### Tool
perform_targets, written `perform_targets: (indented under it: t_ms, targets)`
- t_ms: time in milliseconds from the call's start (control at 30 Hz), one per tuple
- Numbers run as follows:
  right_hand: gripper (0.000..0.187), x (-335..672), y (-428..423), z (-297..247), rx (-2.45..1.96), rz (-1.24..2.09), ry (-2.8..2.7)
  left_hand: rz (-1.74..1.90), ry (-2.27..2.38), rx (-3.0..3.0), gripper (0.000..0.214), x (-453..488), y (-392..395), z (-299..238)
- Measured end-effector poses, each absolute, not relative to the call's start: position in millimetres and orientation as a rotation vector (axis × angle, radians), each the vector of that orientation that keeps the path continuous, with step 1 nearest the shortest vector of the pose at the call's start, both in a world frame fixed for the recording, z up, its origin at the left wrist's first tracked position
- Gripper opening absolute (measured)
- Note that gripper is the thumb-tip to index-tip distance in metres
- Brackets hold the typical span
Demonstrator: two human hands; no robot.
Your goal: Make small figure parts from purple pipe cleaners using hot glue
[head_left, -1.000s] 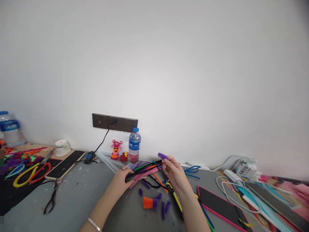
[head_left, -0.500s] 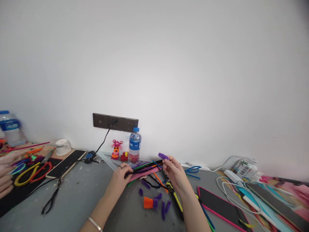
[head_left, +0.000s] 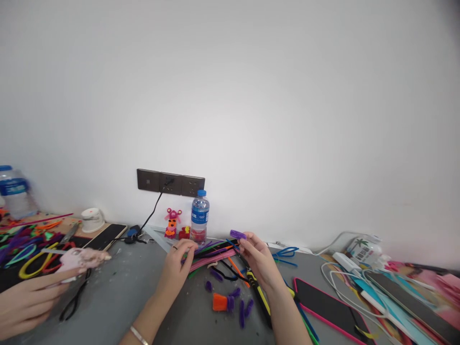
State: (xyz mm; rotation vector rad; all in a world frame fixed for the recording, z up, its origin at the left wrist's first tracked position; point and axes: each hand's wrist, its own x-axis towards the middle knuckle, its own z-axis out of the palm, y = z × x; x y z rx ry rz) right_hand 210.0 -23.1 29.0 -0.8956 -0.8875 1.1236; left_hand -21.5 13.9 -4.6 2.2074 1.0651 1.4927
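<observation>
My right hand [head_left: 257,251] pinches a short, coiled purple pipe-cleaner piece [head_left: 237,234], held up over the pile. At the left end of the loose pipe cleaners [head_left: 215,258], my left hand [head_left: 181,258] has its fingers closed together; what is in them, if anything, is hidden. Below the hands lies an orange pipe-cleaner block [head_left: 219,302] with purple coils at its right side. Several short purple pieces [head_left: 242,314] are scattered around it. Yellow-and-black pliers [head_left: 261,298] lie beside my right wrist.
A water bottle [head_left: 200,218] and a small pink-orange figure [head_left: 172,224] stand by the wall. A pink-edged phone [head_left: 330,309] and white cables [head_left: 336,287] lie rightward. At left, a co-worker's hand [head_left: 32,304] is near scissors [head_left: 38,261] and a phone [head_left: 108,236].
My right hand has shifted slightly left and down with the purple piece. My left fingers have lifted a little. The co-worker's hand has come further in from the left, near a pale pink object.
</observation>
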Motion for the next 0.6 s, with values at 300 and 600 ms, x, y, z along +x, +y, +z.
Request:
perform_targets:
  t_ms: [300, 600]
  targets:
    - [0.02, 185.6, -27.7, 29.8, -0.827, 1.26, -1.335, 1.547, 0.878, 2.127, 0.021, -3.2, -7.4, 5.0]
    - [0.018, 185.0, -27.6, 28.5, -0.833, 1.27, -1.406, 1.422, 0.931, 1.918, 0.01, 0.8, -11.6, 6.9]
